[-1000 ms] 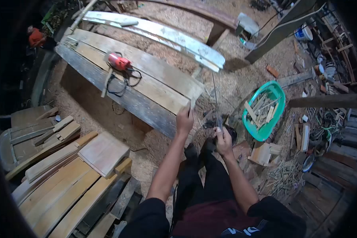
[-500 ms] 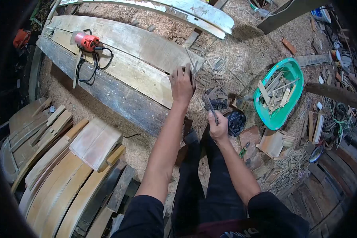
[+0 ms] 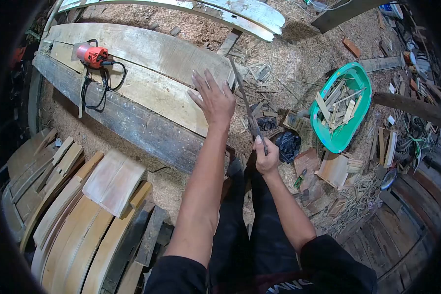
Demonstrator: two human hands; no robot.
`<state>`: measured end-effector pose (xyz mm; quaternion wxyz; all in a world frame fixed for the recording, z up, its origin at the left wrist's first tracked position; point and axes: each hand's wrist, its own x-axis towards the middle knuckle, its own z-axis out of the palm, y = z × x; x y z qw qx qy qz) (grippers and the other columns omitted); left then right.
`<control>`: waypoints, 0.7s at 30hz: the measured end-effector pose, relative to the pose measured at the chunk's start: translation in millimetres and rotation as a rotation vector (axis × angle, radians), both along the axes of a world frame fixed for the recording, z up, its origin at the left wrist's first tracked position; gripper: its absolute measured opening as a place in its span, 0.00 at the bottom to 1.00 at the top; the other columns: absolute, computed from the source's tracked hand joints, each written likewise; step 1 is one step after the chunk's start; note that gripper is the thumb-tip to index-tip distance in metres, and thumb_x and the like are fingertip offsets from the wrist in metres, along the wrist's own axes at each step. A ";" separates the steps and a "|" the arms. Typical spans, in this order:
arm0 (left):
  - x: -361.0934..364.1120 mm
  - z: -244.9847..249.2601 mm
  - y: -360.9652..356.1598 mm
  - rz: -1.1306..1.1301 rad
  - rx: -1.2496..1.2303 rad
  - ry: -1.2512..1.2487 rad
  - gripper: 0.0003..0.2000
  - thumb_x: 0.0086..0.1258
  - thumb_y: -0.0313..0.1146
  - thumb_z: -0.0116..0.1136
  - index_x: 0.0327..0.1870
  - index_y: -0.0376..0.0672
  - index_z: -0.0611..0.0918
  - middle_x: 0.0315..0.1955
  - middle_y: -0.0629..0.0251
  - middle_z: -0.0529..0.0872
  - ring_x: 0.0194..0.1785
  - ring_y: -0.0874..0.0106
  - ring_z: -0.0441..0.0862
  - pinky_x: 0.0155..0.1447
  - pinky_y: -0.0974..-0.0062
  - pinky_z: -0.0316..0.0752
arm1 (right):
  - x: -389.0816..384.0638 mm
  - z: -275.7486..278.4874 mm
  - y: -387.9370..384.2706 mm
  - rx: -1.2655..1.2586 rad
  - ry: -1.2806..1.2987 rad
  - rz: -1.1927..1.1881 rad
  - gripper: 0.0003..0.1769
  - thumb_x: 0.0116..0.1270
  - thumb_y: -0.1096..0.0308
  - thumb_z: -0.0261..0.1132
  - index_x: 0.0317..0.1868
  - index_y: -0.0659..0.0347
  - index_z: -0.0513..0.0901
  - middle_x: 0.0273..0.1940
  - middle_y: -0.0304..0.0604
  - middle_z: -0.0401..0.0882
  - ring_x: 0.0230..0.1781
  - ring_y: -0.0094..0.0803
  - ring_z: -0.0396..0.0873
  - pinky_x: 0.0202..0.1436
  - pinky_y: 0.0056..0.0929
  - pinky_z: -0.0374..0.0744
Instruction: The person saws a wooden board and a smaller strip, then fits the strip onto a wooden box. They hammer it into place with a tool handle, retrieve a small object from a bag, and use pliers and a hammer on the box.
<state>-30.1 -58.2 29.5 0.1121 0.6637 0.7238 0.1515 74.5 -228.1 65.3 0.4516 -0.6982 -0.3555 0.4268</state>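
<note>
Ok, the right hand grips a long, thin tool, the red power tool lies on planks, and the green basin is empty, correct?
The green basin isn't empty: the head view shows wood scraps inside. The right hand grips the long, thin tool; the red power tool lies on planks.

power tool [image 3: 94, 55] on planks [image 3: 154, 53] | basin [image 3: 340, 143] right of planks | wood scraps [image 3: 339, 109] in basin

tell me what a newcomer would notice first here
Probably the bright green tub of wood scraps on the littered ground at the right, and the red power tool lying on the long planks at upper left. Next, near the middle, come the left hand, spread over the planks' near end, and the right hand, gripping a long, thin dark tool.
</note>
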 end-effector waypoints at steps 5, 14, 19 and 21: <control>-1.5 0.6 0.9 -0.002 -0.032 -0.030 0.32 0.78 0.46 0.44 0.77 0.37 0.57 0.78 0.40 0.49 0.82 0.48 0.44 0.78 0.38 0.34 | -6.2 -3.6 31.6 -0.046 -0.035 -0.021 0.21 0.74 0.58 0.61 0.26 0.66 0.76 0.17 0.39 0.66 0.20 0.23 0.65 0.25 0.32 0.67; -3.1 -7.1 1.0 -0.005 -0.005 -0.018 0.32 0.78 0.46 0.42 0.78 0.38 0.56 0.78 0.41 0.49 0.82 0.49 0.44 0.78 0.39 0.33 | -0.8 -9.0 -16.1 -0.045 -0.112 0.009 0.19 0.72 0.64 0.62 0.22 0.64 0.73 0.14 0.40 0.65 0.16 0.23 0.66 0.21 0.31 0.66; -3.0 -5.7 0.6 0.000 0.012 -0.047 0.32 0.78 0.47 0.43 0.78 0.39 0.58 0.78 0.42 0.50 0.82 0.49 0.44 0.79 0.39 0.33 | -1.0 0.4 -16.2 -0.001 -0.125 -0.009 0.20 0.72 0.62 0.62 0.24 0.65 0.75 0.14 0.40 0.65 0.16 0.23 0.66 0.22 0.31 0.67; -2.6 -8.3 0.6 0.006 0.023 -0.056 0.32 0.78 0.47 0.43 0.77 0.39 0.58 0.78 0.42 0.50 0.82 0.49 0.45 0.79 0.39 0.34 | -5.3 -2.2 -12.9 0.029 -0.112 -0.046 0.20 0.73 0.62 0.62 0.24 0.66 0.75 0.14 0.40 0.65 0.16 0.23 0.65 0.22 0.31 0.66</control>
